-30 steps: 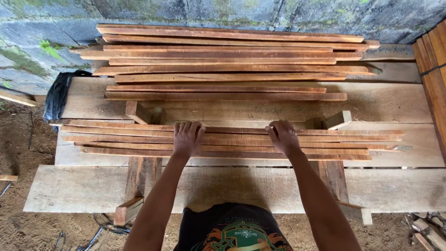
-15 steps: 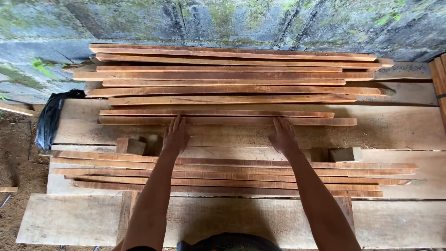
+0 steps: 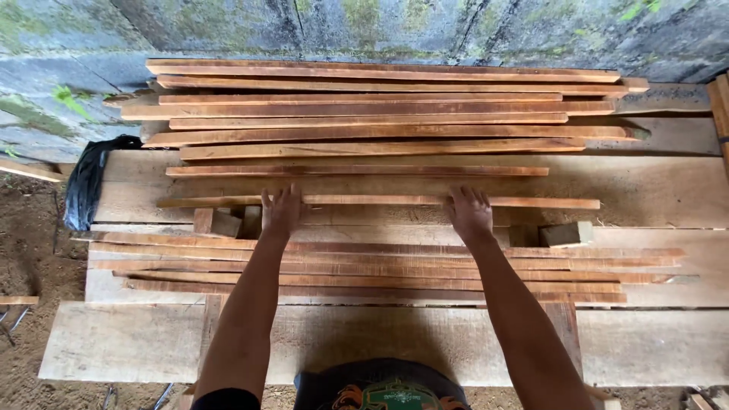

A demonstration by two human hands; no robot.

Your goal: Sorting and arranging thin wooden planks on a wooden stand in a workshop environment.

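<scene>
**Both palms on one thin slat**

Nearest you, rough pale planks (image 3: 380,342) carry reddish strips (image 3: 380,266). At mid-frame, your left hand (image 3: 282,210) and right hand (image 3: 468,212) press the long slat (image 3: 380,200), fingers spread flat. Beyond, the stacked slats (image 3: 380,106) partly hide the mossy wall (image 3: 342,26).

mossy stone wall (image 3: 364,26), dirt floor (image 3: 30,243)

Soft, even daylight; sharp focus, faint shadows.

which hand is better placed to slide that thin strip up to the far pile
Neither clearly: both rest on the thin strip. The left hand sits nearer its left end, the right hand nearer the middle, so the right looks slightly better balanced.
</scene>
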